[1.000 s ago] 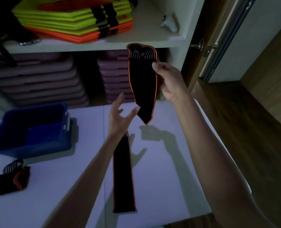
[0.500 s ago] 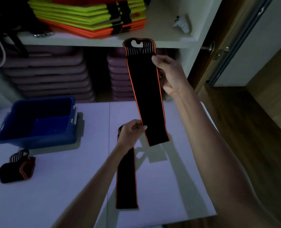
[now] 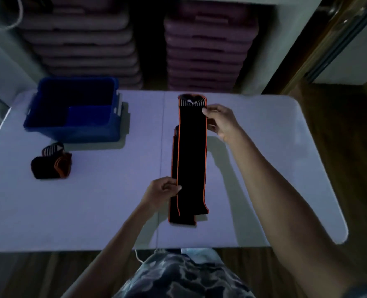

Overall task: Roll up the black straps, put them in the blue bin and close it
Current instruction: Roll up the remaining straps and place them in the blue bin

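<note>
Head view. The upper black strap [image 3: 192, 151] is being pinched near its striped far end by the right hand [image 3: 221, 122] and at its left edge by the left hand [image 3: 162, 190]. It is being laid over a second strap [image 3: 182, 220] on the table [image 3: 264, 168]. The blue bin [image 3: 70, 131] is standing open, well to the left. Risk: the overlapped straps are likely being snagged together, so a skewed roll is being invited.

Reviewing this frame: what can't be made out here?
Head view, lower strap: mostly covered by the held strap.
Head view, blue bin: inside too dark to tell contents.
Head view, purple stacks: tops cut off by the upper edge.
</note>
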Motion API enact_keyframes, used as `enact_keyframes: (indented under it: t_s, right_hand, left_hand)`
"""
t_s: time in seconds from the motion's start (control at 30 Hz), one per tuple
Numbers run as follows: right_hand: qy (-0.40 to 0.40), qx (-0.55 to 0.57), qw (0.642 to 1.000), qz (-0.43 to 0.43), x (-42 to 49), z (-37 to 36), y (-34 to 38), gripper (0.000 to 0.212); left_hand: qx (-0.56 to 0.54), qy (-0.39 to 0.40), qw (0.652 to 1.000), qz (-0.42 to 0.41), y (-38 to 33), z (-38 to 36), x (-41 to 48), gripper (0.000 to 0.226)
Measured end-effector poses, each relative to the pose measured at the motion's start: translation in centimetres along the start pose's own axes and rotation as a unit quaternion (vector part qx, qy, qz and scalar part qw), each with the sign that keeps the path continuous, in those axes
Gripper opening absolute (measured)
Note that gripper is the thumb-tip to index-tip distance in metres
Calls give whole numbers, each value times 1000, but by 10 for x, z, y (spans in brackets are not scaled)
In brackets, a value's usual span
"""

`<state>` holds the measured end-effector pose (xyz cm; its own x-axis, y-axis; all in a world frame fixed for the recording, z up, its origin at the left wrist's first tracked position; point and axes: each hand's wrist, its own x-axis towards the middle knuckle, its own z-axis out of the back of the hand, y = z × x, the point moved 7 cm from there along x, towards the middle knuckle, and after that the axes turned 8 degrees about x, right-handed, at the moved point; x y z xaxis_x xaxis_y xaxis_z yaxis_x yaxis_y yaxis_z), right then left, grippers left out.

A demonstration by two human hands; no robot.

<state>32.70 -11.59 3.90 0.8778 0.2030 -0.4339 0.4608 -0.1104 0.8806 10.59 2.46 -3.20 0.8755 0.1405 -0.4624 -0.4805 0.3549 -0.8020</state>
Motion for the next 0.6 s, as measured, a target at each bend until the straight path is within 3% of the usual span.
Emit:
enact_keyframes:
  t_s: [0.23, 0.37, 0.53, 0.6]
  right_hand:
    - [-35, -13, 993, -115, 19, 2, -107, 9]
    - [-111, -40, 990, -78, 29, 8, -121, 4]
    - [-141, -298, 944, -11, 36, 19, -114, 17]
    - [-132, -325, 936, 4, 32, 18, -113, 28]
  left_hand:
    - [48, 44, 995, 78, 54, -2, -6, 5]
    - [78, 28, 993, 82, 58, -1, 2, 4]
    - [102, 26, 992, 75, 53, -1, 6, 7]
    - [119, 18, 990, 67, 51, -1, 5, 10]
